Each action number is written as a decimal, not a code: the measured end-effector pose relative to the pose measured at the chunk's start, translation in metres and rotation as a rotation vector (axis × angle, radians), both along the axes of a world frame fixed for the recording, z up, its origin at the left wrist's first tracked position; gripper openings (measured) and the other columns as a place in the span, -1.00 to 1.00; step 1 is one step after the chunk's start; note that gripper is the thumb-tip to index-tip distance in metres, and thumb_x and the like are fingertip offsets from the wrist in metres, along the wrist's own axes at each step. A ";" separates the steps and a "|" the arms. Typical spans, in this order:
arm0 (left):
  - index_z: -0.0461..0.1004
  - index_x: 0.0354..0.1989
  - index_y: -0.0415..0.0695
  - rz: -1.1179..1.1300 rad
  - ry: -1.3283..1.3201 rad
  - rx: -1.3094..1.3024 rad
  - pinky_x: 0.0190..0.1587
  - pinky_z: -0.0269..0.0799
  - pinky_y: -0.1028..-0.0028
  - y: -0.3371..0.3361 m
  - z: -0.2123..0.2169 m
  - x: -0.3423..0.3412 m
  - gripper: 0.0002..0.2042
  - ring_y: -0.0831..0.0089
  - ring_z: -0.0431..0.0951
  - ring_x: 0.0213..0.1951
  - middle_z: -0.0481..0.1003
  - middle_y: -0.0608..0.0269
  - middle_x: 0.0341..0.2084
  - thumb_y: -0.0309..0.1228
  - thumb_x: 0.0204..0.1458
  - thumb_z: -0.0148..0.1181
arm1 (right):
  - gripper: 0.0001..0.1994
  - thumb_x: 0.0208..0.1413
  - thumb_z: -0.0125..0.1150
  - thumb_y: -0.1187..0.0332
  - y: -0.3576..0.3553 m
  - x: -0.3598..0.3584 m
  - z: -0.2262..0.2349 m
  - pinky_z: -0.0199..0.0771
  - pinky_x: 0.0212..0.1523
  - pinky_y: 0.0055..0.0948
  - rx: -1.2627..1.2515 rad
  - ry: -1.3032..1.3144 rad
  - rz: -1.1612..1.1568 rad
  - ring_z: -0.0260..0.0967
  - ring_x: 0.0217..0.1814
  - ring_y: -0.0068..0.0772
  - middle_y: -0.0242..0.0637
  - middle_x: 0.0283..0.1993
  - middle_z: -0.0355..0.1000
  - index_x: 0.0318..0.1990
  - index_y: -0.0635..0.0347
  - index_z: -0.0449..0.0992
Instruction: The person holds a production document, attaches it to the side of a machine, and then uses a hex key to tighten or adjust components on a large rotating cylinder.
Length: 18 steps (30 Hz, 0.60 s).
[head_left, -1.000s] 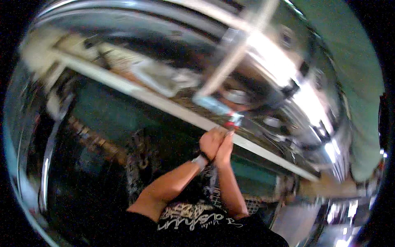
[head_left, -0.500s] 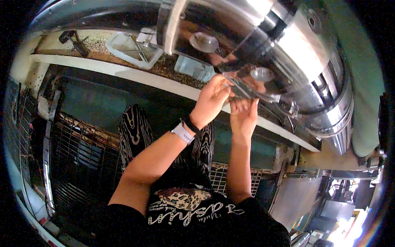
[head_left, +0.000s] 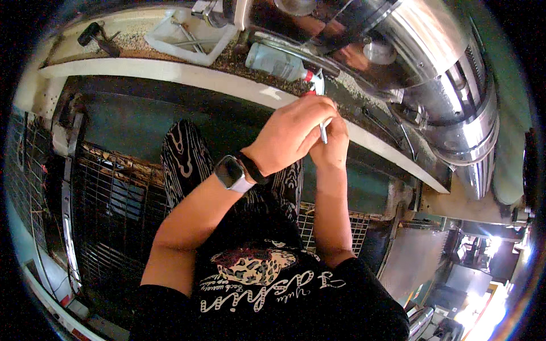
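My left hand (head_left: 293, 131) is closed, its fingers pinching a slim silvery metal piece (head_left: 325, 132) whose short end sticks out below them. What kind of piece it is cannot be made out. My right hand (head_left: 334, 146) presses close against the left with its fingers curled in; what they hold, if anything, is hidden by the left hand. Just beyond both hands, a clear spray bottle (head_left: 275, 61) with a red and white nozzle head lies on its side on the machine ledge (head_left: 239, 85).
Shiny metal cylinders (head_left: 424, 62) of a machine hang above and right of the hands. On the ledge stand a white tray (head_left: 211, 55) with metal tools in it and a black-handled fitting (head_left: 99, 38). A dark wire grid (head_left: 122, 227) is below left.
Both hands have drawn together and come away from the metal cylinder, bringing the slim metal piece. My left wrist has turned, showing the watch face. The view has shifted, revealing more of the spray bottle.
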State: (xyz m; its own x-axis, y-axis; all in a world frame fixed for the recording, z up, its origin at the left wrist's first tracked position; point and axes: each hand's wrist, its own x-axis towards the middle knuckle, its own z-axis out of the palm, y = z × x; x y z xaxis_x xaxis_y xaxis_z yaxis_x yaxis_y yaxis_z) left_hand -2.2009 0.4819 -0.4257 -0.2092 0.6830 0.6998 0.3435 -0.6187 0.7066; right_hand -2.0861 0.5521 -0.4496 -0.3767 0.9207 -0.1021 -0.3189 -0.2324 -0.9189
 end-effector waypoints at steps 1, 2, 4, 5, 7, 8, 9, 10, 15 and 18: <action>0.37 -0.20 -0.22 -0.007 0.007 -0.039 -0.09 0.37 0.30 -0.007 0.001 0.000 -0.76 0.06 0.45 -0.16 0.44 0.02 -0.20 -0.63 -0.09 -0.01 | -0.75 0.24 -0.15 0.21 -0.013 0.010 0.004 0.26 -0.46 -0.57 0.083 -0.111 0.007 0.26 -0.46 -0.57 -0.41 -0.45 0.34 -0.27 0.19 0.37; 0.37 -0.19 -0.22 -0.018 0.031 -0.072 -0.13 0.39 0.31 -0.006 0.007 -0.009 -0.79 0.07 0.47 -0.19 0.44 0.03 -0.23 -0.61 -0.04 -0.02 | -0.74 0.25 -0.16 0.20 -0.011 0.006 0.008 0.18 -0.57 -0.62 0.170 -0.195 0.037 0.20 -0.55 -0.62 -0.44 -0.52 0.30 -0.33 0.18 0.37; 0.37 -0.17 -0.22 0.053 0.005 -0.142 -0.20 0.43 0.33 0.002 0.002 -0.018 -0.78 0.10 0.50 -0.24 0.46 0.05 -0.26 -0.60 -0.03 -0.02 | -0.73 0.26 -0.17 0.21 -0.001 0.008 0.003 0.19 -0.55 -0.62 0.436 -0.398 0.066 0.16 -0.58 -0.63 -0.43 -0.57 0.25 -0.37 0.19 0.32; 0.40 -0.19 -0.22 0.154 0.139 -0.130 -0.25 0.46 0.35 0.007 0.004 -0.024 -0.77 0.15 0.52 -0.27 0.47 0.10 -0.29 -0.60 -0.08 0.03 | -0.73 0.26 -0.16 0.21 -0.003 0.003 0.005 0.19 -0.55 -0.63 0.473 -0.339 0.030 0.15 -0.58 -0.63 -0.42 -0.57 0.25 -0.38 0.19 0.31; 0.42 -0.22 -0.21 0.171 0.297 -0.080 -0.25 0.47 0.34 0.014 0.001 -0.027 -0.76 0.17 0.52 -0.28 0.47 0.11 -0.29 -0.59 -0.12 0.06 | -0.73 0.25 -0.15 0.21 -0.017 -0.006 0.020 0.18 -0.54 -0.64 0.542 -0.225 -0.050 0.15 -0.58 -0.64 -0.41 -0.57 0.25 -0.39 0.21 0.28; 0.42 -0.23 -0.21 0.179 0.376 -0.056 -0.25 0.48 0.34 0.012 0.002 -0.026 -0.76 0.17 0.52 -0.28 0.47 0.11 -0.29 -0.59 -0.14 0.08 | -0.73 0.25 -0.15 0.21 -0.023 -0.005 0.028 0.18 -0.53 -0.64 0.546 -0.201 -0.033 0.15 -0.58 -0.63 -0.40 -0.57 0.25 -0.39 0.21 0.28; 0.45 -0.25 -0.18 0.206 0.394 0.005 -0.25 0.48 0.35 0.010 0.001 -0.022 -0.78 0.22 0.51 -0.26 0.46 0.14 -0.26 -0.52 -0.15 0.11 | -0.74 0.25 -0.14 0.21 -0.029 -0.003 0.035 0.18 -0.53 -0.64 0.549 -0.178 -0.017 0.15 -0.57 -0.63 -0.39 -0.57 0.25 -0.38 0.21 0.28; 0.45 -0.25 -0.17 0.202 0.422 0.027 -0.25 0.47 0.36 0.008 0.001 -0.021 -0.78 0.23 0.51 -0.25 0.46 0.15 -0.24 -0.50 -0.13 0.10 | -0.74 0.25 -0.14 0.21 -0.033 -0.001 0.038 0.18 -0.53 -0.64 0.554 -0.154 -0.001 0.15 -0.57 -0.63 -0.38 -0.57 0.26 -0.38 0.22 0.28; 0.46 -0.21 -0.17 0.192 0.463 0.141 -0.28 0.47 0.40 0.006 -0.004 -0.019 -0.75 0.26 0.49 -0.24 0.44 0.19 -0.20 -0.42 -0.11 0.07 | -0.84 0.18 0.02 0.34 -0.043 0.007 0.036 0.19 -0.55 -0.69 0.637 -0.360 -0.040 0.16 -0.57 -0.69 -0.43 -0.56 0.28 -0.38 0.20 0.27; 0.46 -0.21 -0.18 0.224 0.467 0.190 -0.30 0.47 0.40 0.006 -0.006 -0.018 -0.73 0.27 0.49 -0.26 0.44 0.19 -0.20 -0.42 -0.13 0.08 | -0.84 0.19 0.01 0.34 -0.041 0.006 0.026 0.19 -0.55 -0.68 0.652 -0.275 -0.058 0.16 -0.57 -0.69 -0.43 -0.56 0.26 -0.37 0.20 0.26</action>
State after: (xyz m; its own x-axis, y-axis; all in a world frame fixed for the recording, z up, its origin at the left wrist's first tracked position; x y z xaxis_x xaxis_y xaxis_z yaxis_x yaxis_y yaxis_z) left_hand -2.2190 0.4876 -0.4314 0.0277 0.5105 0.8594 0.7318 -0.5960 0.3305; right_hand -2.0803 0.5113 -0.4235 -0.3649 0.8446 0.3918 -0.0502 0.4024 -0.9141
